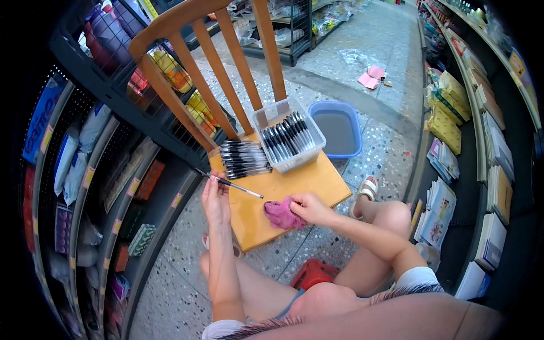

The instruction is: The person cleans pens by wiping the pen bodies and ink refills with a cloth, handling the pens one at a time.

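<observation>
Pinched in the fingers of my left hand (pixel 215 195) is a black and clear pen (pixel 241 187), its tip pointing right over the chair seat. My right hand (pixel 310 208) grips a crumpled pink cloth (pixel 281 215) just above the seat's front edge. Both hands are over the wooden chair (pixel 255 229). Toward the back of the seat lies a pile of similar pens (pixel 241 158). Beside it, on the right, a clear plastic box (pixel 297 160) holds several more pens standing at a slant.
A blue basin (pixel 361 133) with greyish water stands on the floor right of the chair. Shelves with packets (pixel 73 175) curve along the left, and shelves with notebooks and papers (pixel 439 207) along the right. Pink paper (pixel 371 77) lies in the aisle. Something red (pixel 313 274) is beneath me.
</observation>
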A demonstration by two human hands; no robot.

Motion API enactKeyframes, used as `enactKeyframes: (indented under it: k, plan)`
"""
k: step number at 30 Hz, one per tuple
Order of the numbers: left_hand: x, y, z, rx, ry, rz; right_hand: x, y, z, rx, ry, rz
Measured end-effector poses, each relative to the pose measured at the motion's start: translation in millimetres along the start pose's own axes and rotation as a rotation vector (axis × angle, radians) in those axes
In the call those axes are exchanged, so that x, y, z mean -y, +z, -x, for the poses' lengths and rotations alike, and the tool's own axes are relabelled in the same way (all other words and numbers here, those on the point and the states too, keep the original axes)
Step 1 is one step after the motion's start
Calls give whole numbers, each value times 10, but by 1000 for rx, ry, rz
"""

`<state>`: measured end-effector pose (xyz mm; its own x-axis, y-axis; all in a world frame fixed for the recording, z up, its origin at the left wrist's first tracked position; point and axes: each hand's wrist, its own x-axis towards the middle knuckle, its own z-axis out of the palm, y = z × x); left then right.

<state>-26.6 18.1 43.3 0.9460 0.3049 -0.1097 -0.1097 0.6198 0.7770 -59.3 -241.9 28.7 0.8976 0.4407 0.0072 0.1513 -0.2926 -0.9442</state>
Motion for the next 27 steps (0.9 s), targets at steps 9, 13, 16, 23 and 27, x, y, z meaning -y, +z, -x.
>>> enactKeyframes:
  k: [9, 13, 16, 23, 27]
  plan:
    - [148, 120, 27, 95, -147, -42, -178, -218, -27, -342, -88, 217]
    - [189, 194, 67, 121, -212, -35, -15, -264, -13, -351, -313, 306]
    - [232, 270, 94, 130, -249, -34, 121, -243, 28, -158, -224, 150]
    - [314, 344, 122, 162, -292, -48, 172, -137, 15, -101, -259, 30]
    - [358, 293, 211, 152, -275, -59, 348, -172, 43, 71, 1, -24]
